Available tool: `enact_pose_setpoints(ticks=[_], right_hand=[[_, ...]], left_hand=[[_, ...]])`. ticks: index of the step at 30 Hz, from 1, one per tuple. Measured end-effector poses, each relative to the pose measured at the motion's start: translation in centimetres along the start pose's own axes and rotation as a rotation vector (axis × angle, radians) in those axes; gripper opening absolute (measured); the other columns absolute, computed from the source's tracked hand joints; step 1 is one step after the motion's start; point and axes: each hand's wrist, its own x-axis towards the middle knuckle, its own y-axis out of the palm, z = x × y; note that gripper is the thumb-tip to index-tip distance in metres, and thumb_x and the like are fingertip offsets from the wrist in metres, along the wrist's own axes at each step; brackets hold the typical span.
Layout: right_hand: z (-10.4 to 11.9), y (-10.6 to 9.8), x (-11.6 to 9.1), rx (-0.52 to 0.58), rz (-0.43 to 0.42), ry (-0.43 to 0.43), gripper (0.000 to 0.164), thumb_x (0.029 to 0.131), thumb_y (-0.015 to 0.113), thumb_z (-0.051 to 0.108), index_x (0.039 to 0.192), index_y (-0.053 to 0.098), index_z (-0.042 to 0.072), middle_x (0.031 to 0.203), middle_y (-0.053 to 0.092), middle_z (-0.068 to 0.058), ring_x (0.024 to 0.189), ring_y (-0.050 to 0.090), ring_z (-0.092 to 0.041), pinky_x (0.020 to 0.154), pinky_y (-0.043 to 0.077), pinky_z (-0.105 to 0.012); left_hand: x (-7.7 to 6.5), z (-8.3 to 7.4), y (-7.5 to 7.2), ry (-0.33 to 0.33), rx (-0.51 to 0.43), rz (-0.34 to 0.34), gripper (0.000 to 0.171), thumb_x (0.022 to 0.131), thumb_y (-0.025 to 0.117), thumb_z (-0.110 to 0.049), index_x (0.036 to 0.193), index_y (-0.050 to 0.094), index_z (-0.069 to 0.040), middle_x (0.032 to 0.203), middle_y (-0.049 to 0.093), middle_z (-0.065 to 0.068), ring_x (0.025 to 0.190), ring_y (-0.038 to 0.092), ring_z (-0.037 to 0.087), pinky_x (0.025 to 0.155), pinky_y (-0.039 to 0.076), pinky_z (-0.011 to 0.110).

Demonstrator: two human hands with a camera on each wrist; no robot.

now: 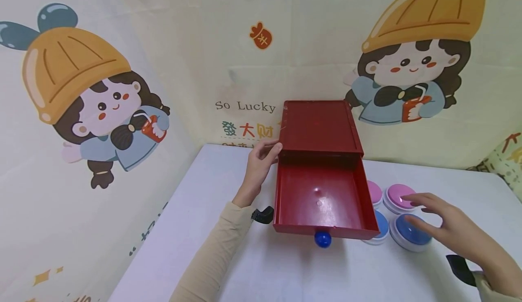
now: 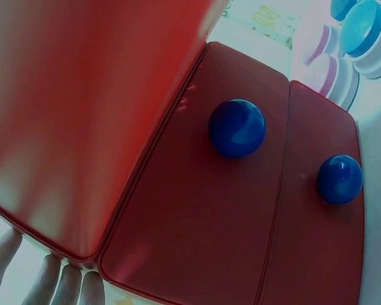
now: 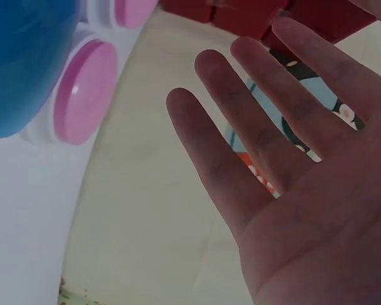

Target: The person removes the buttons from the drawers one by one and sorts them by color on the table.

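Note:
A red drawer cabinet (image 1: pixel 321 127) stands on the white table with its top drawer (image 1: pixel 316 193) pulled out. That drawer has a blue round knob (image 1: pixel 323 239). Two lower drawers with blue knobs (image 2: pixel 237 128) show closed in the left wrist view. My left hand (image 1: pixel 258 168) rests against the cabinet's left side, its fairly straight fingers (image 2: pixel 68 283) touching it. Over the round tubs at the right hovers my right hand (image 1: pixel 452 225), fingers spread and holding nothing. Two tubs have pink lids (image 1: pixel 401 195) and two have blue lids (image 1: pixel 413 229).
A cream cloth printed with cartoon figures (image 1: pixel 412 66) hangs behind and to the left of the table. The white table (image 1: pixel 179 229) extends on both sides of the cabinet. The open drawer juts out toward me, beside the tubs.

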Motion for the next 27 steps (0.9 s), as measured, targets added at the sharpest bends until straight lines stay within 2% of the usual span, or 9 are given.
enact_pose_setpoints(ticks=[2, 4, 6, 10, 12, 17, 20, 25, 27], right_hand=[[0.5, -0.1, 0.0, 0.008, -0.028, 0.003, 0.049, 0.076, 0.076, 0.03, 0.118, 0.057, 0.014, 0.115, 0.056, -0.008, 0.103, 0.051, -0.006, 0.07, 0.052, -0.02], [0.9, -0.3, -0.1, 0.026, -0.043, 0.004, 0.047, 0.076, 0.075, 0.029, 0.117, 0.058, 0.015, 0.114, 0.057, -0.006, 0.099, 0.046, 0.008, 0.07, 0.047, -0.011], [1.3, -0.5, -0.2, 0.046, -0.05, 0.006, 0.045, 0.077, 0.075, 0.028, 0.117, 0.058, 0.015, 0.113, 0.058, -0.007, 0.097, 0.046, 0.012, 0.068, 0.044, -0.007], [2.2, -0.7, -0.4, 0.062, -0.042, 0.026, 0.041, 0.08, 0.071, 0.03, 0.117, 0.058, 0.016, 0.113, 0.058, -0.007, 0.097, 0.044, 0.014, 0.066, 0.046, -0.011], [2.7, -0.8, -0.5, 0.065, -0.046, 0.029, 0.037, 0.082, 0.07, 0.03, 0.116, 0.059, 0.019, 0.112, 0.059, -0.003, 0.096, 0.041, 0.018, 0.066, 0.047, -0.012], [3.8, -1.2, -0.8, 0.083, -0.067, 0.013, 0.031, 0.083, 0.069, 0.026, 0.112, 0.061, 0.022, 0.106, 0.06, 0.006, 0.094, 0.045, 0.017, 0.066, 0.047, -0.012], [4.4, -1.2, -0.9, 0.102, -0.078, 0.021, 0.03, 0.083, 0.069, 0.025, 0.111, 0.062, 0.023, 0.105, 0.061, 0.008, 0.094, 0.046, 0.016, 0.066, 0.048, -0.012], [4.9, -1.2, -1.4, 0.162, -0.07, 0.047, 0.03, 0.085, 0.067, 0.021, 0.114, 0.062, 0.019, 0.106, 0.063, 0.007, 0.094, 0.05, 0.014, 0.066, 0.05, -0.016], [5.0, -1.3, -1.5, 0.191, -0.059, 0.049, 0.03, 0.086, 0.065, 0.019, 0.116, 0.061, 0.016, 0.106, 0.063, 0.006, 0.093, 0.053, 0.011, 0.067, 0.051, -0.017]], left_hand=[[-0.2, -0.6, 0.1, -0.001, 0.003, 0.002, 0.033, 0.092, 0.057, -0.02, 0.12, 0.055, -0.003, 0.113, 0.059, 0.009, 0.101, 0.059, 0.019, 0.081, 0.052, 0.034], [-0.2, -0.8, 0.1, -0.006, 0.003, 0.005, 0.033, 0.092, 0.057, -0.02, 0.12, 0.055, -0.003, 0.113, 0.059, 0.009, 0.101, 0.059, 0.019, 0.081, 0.052, 0.034], [-0.2, -0.7, 0.2, -0.012, -0.008, 0.001, 0.033, 0.091, 0.058, -0.02, 0.119, 0.055, -0.003, 0.113, 0.06, 0.01, 0.101, 0.059, 0.02, 0.081, 0.052, 0.036], [0.4, 0.8, 0.1, -0.021, -0.027, -0.014, 0.034, 0.089, 0.061, -0.027, 0.118, 0.058, -0.008, 0.112, 0.06, 0.007, 0.102, 0.058, 0.019, 0.081, 0.052, 0.037], [0.6, 1.4, 0.0, -0.025, -0.031, -0.021, 0.035, 0.088, 0.062, -0.03, 0.117, 0.059, -0.01, 0.111, 0.06, 0.005, 0.102, 0.058, 0.018, 0.081, 0.052, 0.036], [0.1, -0.1, 0.2, -0.029, -0.023, -0.013, 0.033, 0.09, 0.06, -0.024, 0.118, 0.057, -0.006, 0.112, 0.059, 0.008, 0.102, 0.058, 0.019, 0.082, 0.051, 0.037], [-0.2, -0.9, 0.3, -0.034, -0.008, -0.013, 0.032, 0.091, 0.059, -0.021, 0.118, 0.056, -0.004, 0.112, 0.059, 0.009, 0.102, 0.058, 0.019, 0.082, 0.051, 0.036], [-0.3, -0.7, 0.2, -0.037, -0.003, -0.014, 0.033, 0.091, 0.058, -0.021, 0.119, 0.056, -0.005, 0.113, 0.059, 0.008, 0.102, 0.058, 0.018, 0.082, 0.051, 0.036], [-0.1, -0.1, 0.0, -0.032, -0.015, -0.012, 0.033, 0.091, 0.059, -0.023, 0.119, 0.056, -0.006, 0.113, 0.059, 0.008, 0.102, 0.058, 0.019, 0.082, 0.051, 0.036]])
